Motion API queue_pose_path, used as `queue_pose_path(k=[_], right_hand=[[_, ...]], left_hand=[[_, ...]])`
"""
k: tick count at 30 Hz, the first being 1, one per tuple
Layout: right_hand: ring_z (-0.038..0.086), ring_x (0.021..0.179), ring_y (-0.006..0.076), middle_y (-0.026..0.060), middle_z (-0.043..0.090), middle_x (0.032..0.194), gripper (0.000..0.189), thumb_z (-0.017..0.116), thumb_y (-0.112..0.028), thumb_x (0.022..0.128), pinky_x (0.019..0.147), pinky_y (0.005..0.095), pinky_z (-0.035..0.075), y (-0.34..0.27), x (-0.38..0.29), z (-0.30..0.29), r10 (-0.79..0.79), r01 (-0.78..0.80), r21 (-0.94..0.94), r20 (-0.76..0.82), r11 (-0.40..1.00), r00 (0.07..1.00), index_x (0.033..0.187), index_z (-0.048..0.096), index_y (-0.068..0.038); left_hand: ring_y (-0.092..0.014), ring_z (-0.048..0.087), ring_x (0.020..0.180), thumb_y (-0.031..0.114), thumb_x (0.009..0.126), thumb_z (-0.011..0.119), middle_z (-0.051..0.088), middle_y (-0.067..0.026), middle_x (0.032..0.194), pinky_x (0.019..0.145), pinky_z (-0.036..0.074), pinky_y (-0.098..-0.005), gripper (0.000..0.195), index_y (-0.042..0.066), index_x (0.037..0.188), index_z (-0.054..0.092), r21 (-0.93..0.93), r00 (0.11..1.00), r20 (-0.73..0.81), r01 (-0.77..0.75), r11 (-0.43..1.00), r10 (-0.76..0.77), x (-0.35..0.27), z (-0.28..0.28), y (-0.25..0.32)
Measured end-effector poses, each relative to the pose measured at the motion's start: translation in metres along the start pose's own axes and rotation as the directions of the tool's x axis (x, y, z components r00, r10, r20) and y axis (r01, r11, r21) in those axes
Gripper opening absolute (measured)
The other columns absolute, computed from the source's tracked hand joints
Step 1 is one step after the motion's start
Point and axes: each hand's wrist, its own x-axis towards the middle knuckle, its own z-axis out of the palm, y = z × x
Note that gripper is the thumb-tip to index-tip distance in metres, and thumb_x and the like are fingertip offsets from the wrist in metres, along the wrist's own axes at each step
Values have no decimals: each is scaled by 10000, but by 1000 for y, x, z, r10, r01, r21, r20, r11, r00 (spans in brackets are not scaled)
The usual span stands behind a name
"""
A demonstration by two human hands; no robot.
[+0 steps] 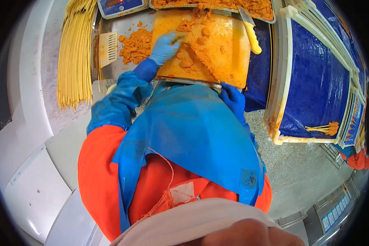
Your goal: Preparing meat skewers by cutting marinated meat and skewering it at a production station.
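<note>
My right hand, in a dark blue glove, is at the front edge of an orange-stained cutting board. Its fingers close on the near end of a skewer, and a long, narrow strip of marinated meat runs along that skewer diagonally across the board. My left hand wears a light blue glove and reaches over the board's left part. Its fingertips are blurred near the strip's far end, so I cannot tell whether they grip meat. Loose meat pieces lie between the hand and the strip.
Left are a meat pile, a slotted plastic scraper and a bundle of bamboo skewers. A scale and meat tray stand behind. A yellow-handled knife rests at right, beside a blue-lined crate holding skewered meat.
</note>
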Motion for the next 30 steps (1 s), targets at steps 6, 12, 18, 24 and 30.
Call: queue_pose_path(k=[6, 12, 18, 24, 30], right_hand=[[509, 618, 61, 85, 663, 878, 278, 571, -9, 959, 584, 224, 444, -21, 17, 22, 392, -403, 604, 159, 687, 906, 1228, 640, -19], [488, 557, 75, 86, 663, 869, 307, 541, -74, 978, 502, 217, 388, -78, 186, 103, 193, -370, 606, 338, 704, 921, 1274, 605, -26], [602, 662, 135, 101, 658, 922, 420, 584, -68, 935, 547, 275, 451, -160, 348, 185, 34, -283, 649, 368, 707, 929, 1337, 512, 27], [630, 976, 223, 142, 623, 1097, 601, 648, -178, 919, 773, 345, 518, -144, 366, 196, 15, -192, 493, 339, 849, 941, 1410, 379, 40], [641, 818, 188, 121, 650, 1006, 485, 604, -152, 936, 690, 323, 529, -164, 383, 198, 121, -333, 589, 370, 736, 921, 1353, 435, 28]], left_hand=[[-112, 644, 967, 62, 937, 633, 694, -53, 1085, 835, 519, -262, 282, 17, 1214, 649, -610, 851, -357, 100, 786, -385, -44, -46, -31], [-92, 634, 952, 24, 909, 625, 696, -48, 1050, 842, 498, -236, 270, 13, 1176, 667, -628, 799, -266, 280, 726, -539, -102, -47, -42], [-106, 604, 998, 20, 943, 592, 617, -67, 1131, 886, 486, -239, 350, -12, 1291, 577, -728, 795, -149, 314, 610, -588, -138, -60, -43], [-82, 603, 960, 55, 963, 597, 644, -37, 1052, 861, 487, -227, 294, 13, 1253, 624, -711, 658, -293, 335, 619, -693, -175, -79, -75], [-99, 610, 960, 77, 965, 602, 665, -43, 1040, 836, 494, -237, 300, 36, 1260, 632, -639, 751, -316, 284, 715, -580, -123, -91, -52]])
